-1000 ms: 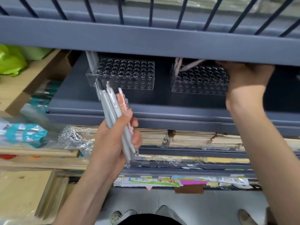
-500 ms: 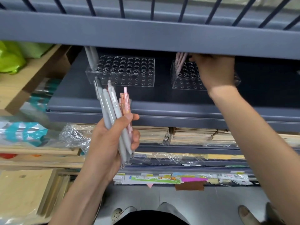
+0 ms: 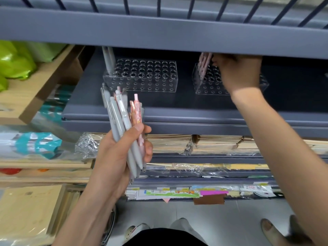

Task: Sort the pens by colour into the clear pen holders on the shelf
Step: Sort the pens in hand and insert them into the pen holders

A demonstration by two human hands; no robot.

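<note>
At centre left, a bundle of pens (image 3: 122, 119), grey and pink, is gripped by the left hand (image 3: 117, 157), with the fingers curled round it. At upper right, the right hand (image 3: 237, 71) is held over the right clear holder (image 3: 199, 86), touching the standing pink pens (image 3: 204, 64). Whether its fingers hold one cannot be told.

Bare forearms (image 3: 85, 210), black top (image 3: 165, 237), pale shoes (image 3: 134, 229).
</note>
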